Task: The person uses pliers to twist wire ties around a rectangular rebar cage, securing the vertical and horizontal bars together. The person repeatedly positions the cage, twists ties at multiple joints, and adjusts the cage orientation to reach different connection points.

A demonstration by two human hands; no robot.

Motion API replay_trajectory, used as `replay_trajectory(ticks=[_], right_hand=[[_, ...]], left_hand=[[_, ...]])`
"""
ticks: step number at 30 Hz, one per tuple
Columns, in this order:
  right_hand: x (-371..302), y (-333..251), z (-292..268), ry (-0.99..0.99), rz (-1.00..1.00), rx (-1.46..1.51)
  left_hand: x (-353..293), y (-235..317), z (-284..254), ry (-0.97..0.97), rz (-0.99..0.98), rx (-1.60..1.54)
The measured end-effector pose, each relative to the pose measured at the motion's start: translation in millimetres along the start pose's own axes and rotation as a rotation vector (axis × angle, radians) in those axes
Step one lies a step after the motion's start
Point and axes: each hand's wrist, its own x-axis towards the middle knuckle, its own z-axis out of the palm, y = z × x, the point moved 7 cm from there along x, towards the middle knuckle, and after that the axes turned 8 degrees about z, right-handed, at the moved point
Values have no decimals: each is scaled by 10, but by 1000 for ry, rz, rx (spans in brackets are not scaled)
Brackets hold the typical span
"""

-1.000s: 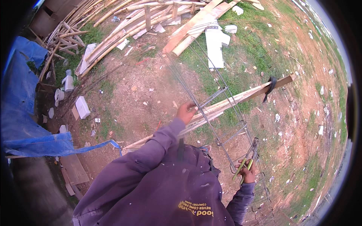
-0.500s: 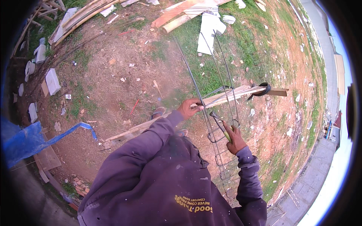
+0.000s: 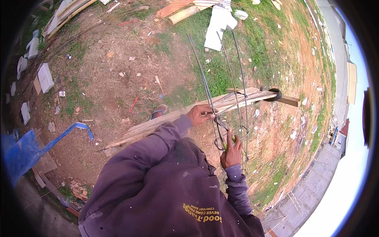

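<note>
Right hand (image 3: 232, 154): moved in closer to the left hand (image 3: 201, 114), wrapped round the green-handled pincers (image 3: 225, 145)
Left hand: pinching a bar of the steel frame (image 3: 208, 94), beside the pincers
Bar ends (image 3: 191, 40): jutting past the planks (image 3: 256, 95)
Ground (image 3: 110, 75): littered, spreading wide off leftward

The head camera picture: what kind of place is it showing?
It looks like an outdoor building site, probably. There's a metal-rod frame, long wooden planks, and rough dirt-and-grass ground with scraps scattered on it.
</note>
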Motion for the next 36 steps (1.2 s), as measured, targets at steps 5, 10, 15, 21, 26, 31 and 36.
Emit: replay_trajectory(ticks=[5, 10, 15, 21, 26, 31, 36], right_hand=[[-139, -121, 282, -60, 84, 157], [-165, -189, 403, -26, 129, 218], [-141, -186, 297, -44, 117, 181], [-142, -164, 222, -92, 191, 156], [-130, -194, 184, -3, 161, 66], [-148, -201, 191, 104, 258, -44], [-73, -92, 96, 97, 297, -165]], left_hand=[[12, -28, 1, -43, -10, 3], [11, -115, -5, -60, -40, -38], [41, -183, 13, -74, -87, -44], [83, -138, 24, -62, -3, 34], [98, -123, 14, -29, 31, 9], [93, -127, 8, -17, 22, 15], [97, -145, -1, -11, -1, 56]])
